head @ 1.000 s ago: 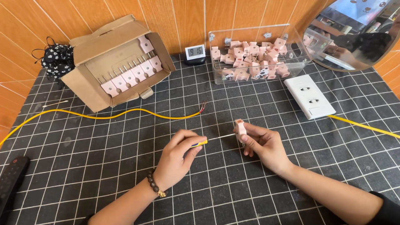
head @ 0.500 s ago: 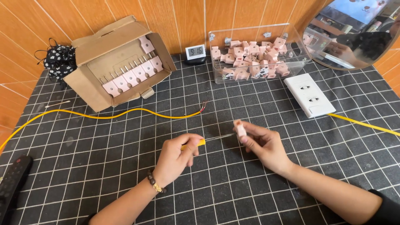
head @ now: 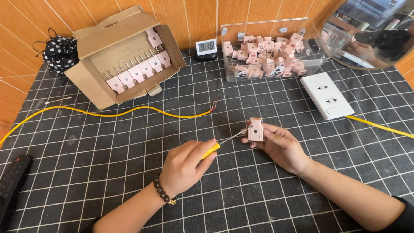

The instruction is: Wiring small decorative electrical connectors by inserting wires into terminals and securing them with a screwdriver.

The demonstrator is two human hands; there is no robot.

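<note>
- The left hand (head: 186, 166) is closed around the yellow handle of a screwdriver (head: 224, 141), its thin metal shaft angled up toward the right hand.
- The right hand (head: 280, 144) grips a pink plug (head: 255, 129) between thumb and fingers, holding it upright just above the mat — the screwdriver tip meets the plug's left side.
- A dark bead bracelet (head: 163, 193) circles the left wrist.
- Both hands hover over a black mat with a white grid (head: 108, 172), close together near its middle.
- Beyond the left hand, a yellow cable (head: 112, 113) snakes across the mat; its bared end (head: 214, 105) lies just above the gap between the two hands.
- Farther off past the left hand sits an open cardboard box (head: 92, 71) holding a row of pink plugs.
- Beyond the right hand stands a clear plastic bin (head: 310, 54) heaped with more pink plugs, with a small digital clock (head: 206, 46) beside it.
- Up and to the outside of the right hand lies a white socket block (head: 326, 96) — a second yellow cable (head: 379, 126) runs out from it.
- A black remote (head: 12, 181) rests at the mat's edge, well apart from the left hand.
</note>
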